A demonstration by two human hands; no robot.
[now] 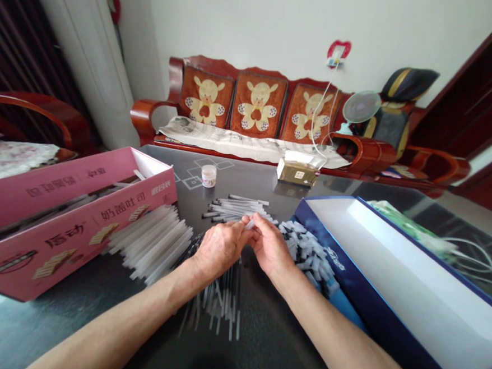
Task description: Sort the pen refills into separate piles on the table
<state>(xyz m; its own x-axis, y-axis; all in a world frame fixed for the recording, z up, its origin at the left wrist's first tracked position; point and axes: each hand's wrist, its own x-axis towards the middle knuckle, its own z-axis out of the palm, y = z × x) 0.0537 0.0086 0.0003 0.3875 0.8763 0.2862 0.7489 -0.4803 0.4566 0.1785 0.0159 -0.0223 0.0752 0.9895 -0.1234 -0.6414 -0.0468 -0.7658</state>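
My left hand [220, 243] and my right hand [270, 246] meet over the middle of the table, fingers pinched together. Between their fingertips shows a small whitish plastic piece [249, 225]; the fingers hide most of it. Below the hands lie several thin translucent sticks with dark parts [221, 303]. Just behind the hands is a pile of pale sticks with black ends [238, 209]. Left of my left hand, long whitish translucent tubes [153, 245] lie in a heap. Small whitish plastic pieces [309, 251] are piled beside my right hand.
A pink box [100, 213] with sticks inside stands on the left, and a blue box [350, 259] with a white interior on the right. At the back of the dark table [255, 179] are a small white jar [208, 176] and a tissue box [298, 172]. A green-and-white package [411, 227] lies beyond the blue box.
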